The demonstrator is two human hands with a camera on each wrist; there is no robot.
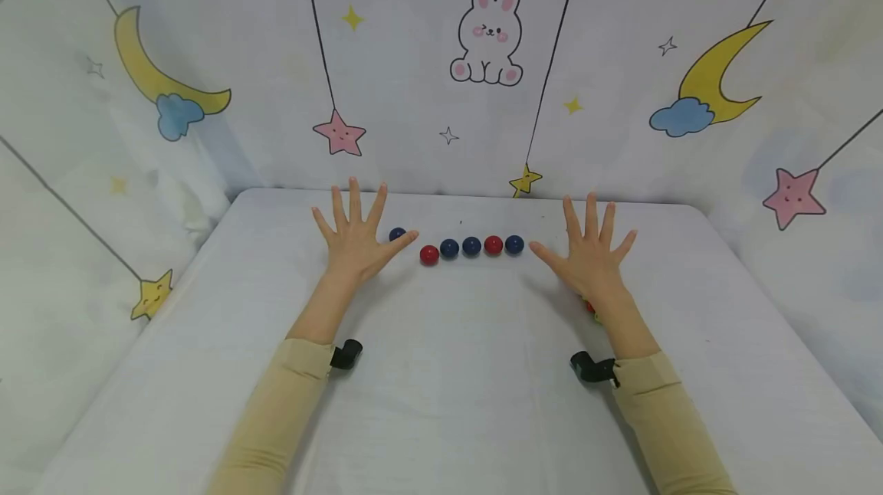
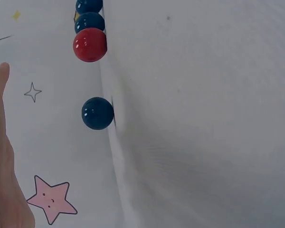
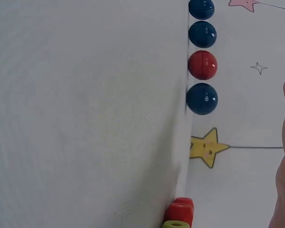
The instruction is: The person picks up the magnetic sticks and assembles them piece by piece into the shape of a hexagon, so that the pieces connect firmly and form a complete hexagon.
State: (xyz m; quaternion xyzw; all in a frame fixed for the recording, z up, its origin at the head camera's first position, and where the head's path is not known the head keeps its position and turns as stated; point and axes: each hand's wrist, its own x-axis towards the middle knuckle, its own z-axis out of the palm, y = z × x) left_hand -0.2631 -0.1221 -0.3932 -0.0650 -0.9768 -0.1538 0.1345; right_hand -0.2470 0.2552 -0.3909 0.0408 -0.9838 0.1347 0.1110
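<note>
My left hand (image 1: 353, 246) is held over the table's far left part, fingers spread wide and holding nothing. Its thumb partly covers a blue ball (image 1: 398, 234), which stands apart from the others in the left wrist view. To the right of that thumb runs a row of balls: a red ball (image 1: 429, 255), a blue ball (image 1: 449, 248), another blue ball (image 1: 471, 247), a second red ball (image 1: 493, 245) and a blue ball (image 1: 514, 244). Just past the row's right end, my right hand (image 1: 589, 257) spreads its fingers, also holding nothing.
Small red pieces (image 3: 180, 211) and a yellow-green piece with a hole (image 3: 176, 224) lie beside the right wrist, mostly hidden by it in the head view. A white cloth covers the table (image 1: 441, 372). Behind it hangs a printed curtain (image 1: 414, 58) with moons, stars and a rabbit.
</note>
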